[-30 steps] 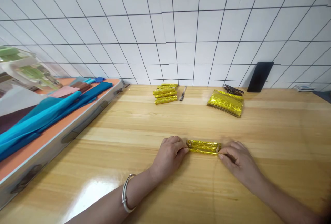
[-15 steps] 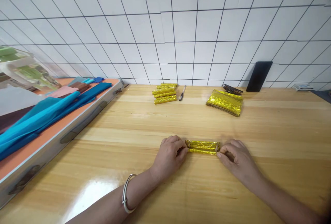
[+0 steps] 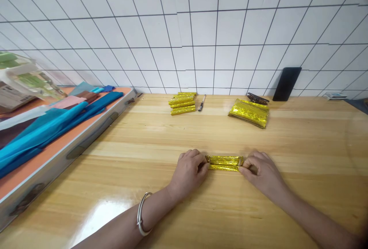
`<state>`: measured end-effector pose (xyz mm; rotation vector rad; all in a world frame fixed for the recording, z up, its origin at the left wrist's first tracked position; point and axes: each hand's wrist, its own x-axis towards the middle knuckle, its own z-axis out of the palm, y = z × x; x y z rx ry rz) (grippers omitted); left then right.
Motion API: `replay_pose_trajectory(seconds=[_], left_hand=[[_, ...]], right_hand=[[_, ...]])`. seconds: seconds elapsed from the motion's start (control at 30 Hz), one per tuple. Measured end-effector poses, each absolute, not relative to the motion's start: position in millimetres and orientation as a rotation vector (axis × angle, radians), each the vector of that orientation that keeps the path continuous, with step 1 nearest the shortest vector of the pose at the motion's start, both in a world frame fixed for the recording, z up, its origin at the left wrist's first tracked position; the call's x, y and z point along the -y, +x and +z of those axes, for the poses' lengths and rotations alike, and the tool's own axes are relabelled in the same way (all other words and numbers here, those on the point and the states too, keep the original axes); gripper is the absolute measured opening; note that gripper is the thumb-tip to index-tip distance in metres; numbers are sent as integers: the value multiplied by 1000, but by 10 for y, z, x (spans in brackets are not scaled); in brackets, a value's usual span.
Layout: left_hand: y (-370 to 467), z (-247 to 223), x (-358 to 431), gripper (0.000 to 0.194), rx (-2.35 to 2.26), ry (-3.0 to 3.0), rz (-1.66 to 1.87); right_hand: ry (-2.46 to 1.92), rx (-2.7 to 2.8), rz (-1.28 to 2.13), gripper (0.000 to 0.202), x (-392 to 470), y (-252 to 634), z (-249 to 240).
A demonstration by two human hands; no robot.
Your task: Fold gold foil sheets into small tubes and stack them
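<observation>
— Entered first?
— Worktop (image 3: 129, 137), pale wood: ran to the tiled wall (image 3: 201, 28) at its far edge.
— Next in size?
— Left hand (image 3: 188, 170): bent at the fingers, gripped the left end of the foil strip (image 3: 225, 160). Right hand (image 3: 263, 172): pinched the right end near its lower corner, thumb against curled forefinger.
— Then?
— Foil stack (image 3: 250, 112), gold: lay close to the far edge, right of centre. Foil strip, gold, creased lengthwise: lay mid-worktop, well in from the far edge, between both hands. Foil rolls (image 3: 182, 109), slim: lay grouped by the far edge. Pen (image 3: 202, 103): lay just beside.
— Strip, handled how?
— Judged light, thin, slippery on the face, springy at the creases, easily crumpled. Best taken by both short ends, lightly.
</observation>
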<state>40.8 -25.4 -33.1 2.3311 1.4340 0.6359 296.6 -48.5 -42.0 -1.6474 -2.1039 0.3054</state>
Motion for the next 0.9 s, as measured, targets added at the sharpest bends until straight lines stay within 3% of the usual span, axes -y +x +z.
replay_pose_trajectory(seconds=[0.5,0.9], left_hand=[[428,-306,250,11,-1489,2391,594],[409,-305,292,6,-1407,2458,621]], right_hand=[[-1608,2141,361,20,445,3020,-388],[-1601,2160,337,9,436,3050,-444]])
